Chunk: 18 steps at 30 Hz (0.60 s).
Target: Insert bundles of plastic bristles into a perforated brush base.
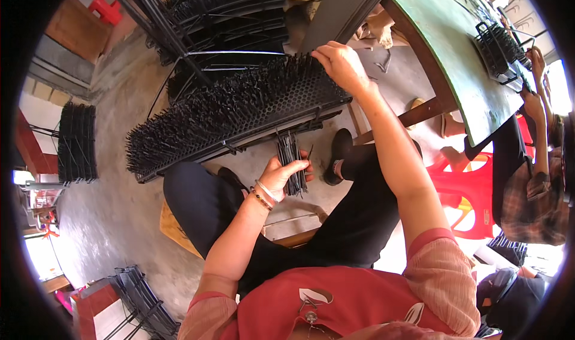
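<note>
My left hand [278, 175] is closed round a bundle of thin black strips [290, 151], held upright between my knees. In front of me lies a long black perforated rack [302, 97], slanting up from left to right. Dense rows of short black strips [203, 112] stand in its holes, while a band of holes along the near side is bare. At the rack's far right end, my right hand [342, 65] has its fingertips pinched together among the upright strips. Whatever lies between those fingertips is too small to make out.
More black racks [239, 25] are stacked beyond, with metal rods across them. A green table [440, 46] stands at the right, bearing a black basket-like rack [500, 49] handled by another person [536, 202]. A red plastic stool [470, 190] is beside it. Another black rack [78, 142] stands left.
</note>
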Each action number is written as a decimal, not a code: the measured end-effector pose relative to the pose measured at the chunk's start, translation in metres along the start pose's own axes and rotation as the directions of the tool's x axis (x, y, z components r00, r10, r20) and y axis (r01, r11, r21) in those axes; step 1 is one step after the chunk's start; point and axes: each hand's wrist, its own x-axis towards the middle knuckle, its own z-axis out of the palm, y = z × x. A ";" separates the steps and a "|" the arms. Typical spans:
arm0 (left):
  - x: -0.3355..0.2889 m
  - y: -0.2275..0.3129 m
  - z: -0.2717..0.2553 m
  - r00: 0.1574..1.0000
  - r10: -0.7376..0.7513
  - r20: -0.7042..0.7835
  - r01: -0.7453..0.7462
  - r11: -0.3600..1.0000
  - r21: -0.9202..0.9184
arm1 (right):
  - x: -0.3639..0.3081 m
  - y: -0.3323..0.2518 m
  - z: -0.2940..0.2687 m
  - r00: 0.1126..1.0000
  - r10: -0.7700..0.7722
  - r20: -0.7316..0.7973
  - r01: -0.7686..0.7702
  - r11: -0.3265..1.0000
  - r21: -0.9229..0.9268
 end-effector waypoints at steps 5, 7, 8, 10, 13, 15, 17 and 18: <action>0.000 0.000 0.001 1.000 0.004 -0.006 -0.004 1.000 -0.018 | -0.006 0.004 0.000 0.995 0.088 -0.054 -0.084 0.994 0.071; 0.000 0.000 0.001 1.000 0.006 -0.004 -0.006 1.000 -0.013 | -0.006 0.004 0.000 0.990 0.135 -0.044 -0.131 0.989 0.074; 0.000 0.000 0.002 1.000 0.008 -0.004 -0.008 1.000 -0.011 | -0.005 0.003 0.000 0.983 0.179 -0.032 -0.176 0.981 0.078; 0.001 0.000 0.002 1.000 0.009 -0.004 -0.009 1.000 -0.009 | -0.003 -0.001 0.002 0.983 0.181 -0.044 -0.178 0.982 0.057; 0.002 -0.001 0.002 1.000 0.012 -0.009 -0.012 1.000 -0.008 | -0.002 -0.001 0.002 0.983 0.167 -0.078 -0.165 0.986 0.036; 0.003 -0.002 0.003 1.000 0.012 -0.013 -0.012 1.000 -0.009 | -0.002 0.001 0.002 0.983 0.155 -0.100 -0.152 0.988 0.033; 0.004 -0.001 0.004 1.000 0.012 -0.003 -0.012 1.000 -0.014 | -0.003 0.005 0.002 0.978 0.193 -0.081 -0.189 0.981 0.047; 0.003 -0.002 0.005 1.000 0.011 -0.001 -0.011 1.000 -0.011 | -0.004 0.006 0.002 0.977 0.194 -0.084 -0.191 0.981 0.045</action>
